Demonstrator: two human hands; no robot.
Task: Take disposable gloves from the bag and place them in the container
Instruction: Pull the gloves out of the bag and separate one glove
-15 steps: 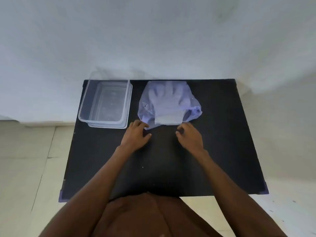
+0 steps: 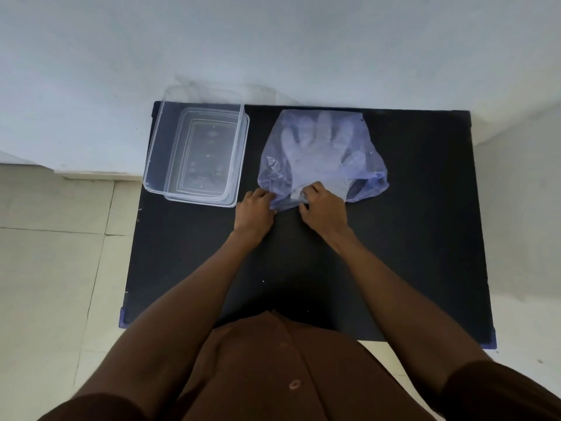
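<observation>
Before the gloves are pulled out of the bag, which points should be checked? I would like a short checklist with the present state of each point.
1. Left hand grips the near edge of the bag: ok.
2. Right hand is at the bag's mouth, fingers on the gloves: ok; whether it has pinched a glove, cannot tell.
3. Gloves are out of the bag: not ok, they lie inside it.
4. Container is open, with no lid on top: ok.
5. Container is empty: ok, nothing shows inside.
6. Table between bag and container is free of obstacles: ok.
</observation>
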